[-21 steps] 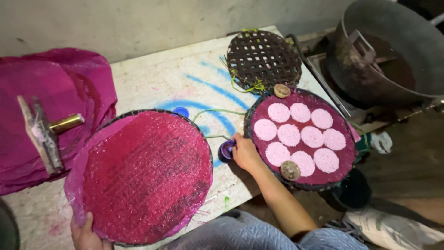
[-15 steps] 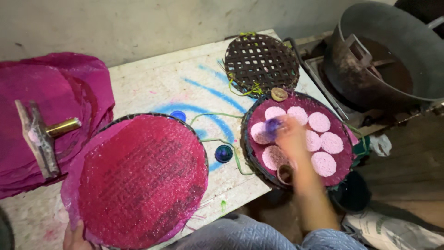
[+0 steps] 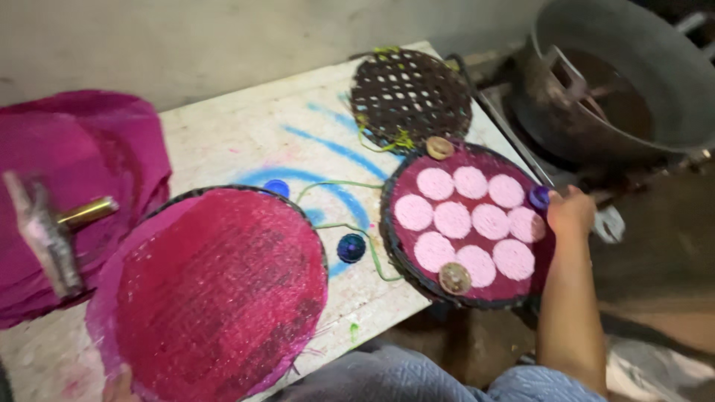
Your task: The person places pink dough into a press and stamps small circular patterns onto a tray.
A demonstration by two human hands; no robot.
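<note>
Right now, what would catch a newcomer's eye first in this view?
The big magenta-coated woven tray fills the lower left. To its right, a smaller tray carries nine pale pink discs, with the right hand at its far edge holding a purple cap. A large grey metal pan sits top right.

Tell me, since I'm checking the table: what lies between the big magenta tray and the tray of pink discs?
In the head view, a dark blue cap and a green cord lie between the big magenta tray and the disc tray.

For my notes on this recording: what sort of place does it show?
Probably a small home food workshop: pale pink discs lie on a woven tray, a big metal pan stands beside the worn table, and the right hand holds a purple cap.
</note>
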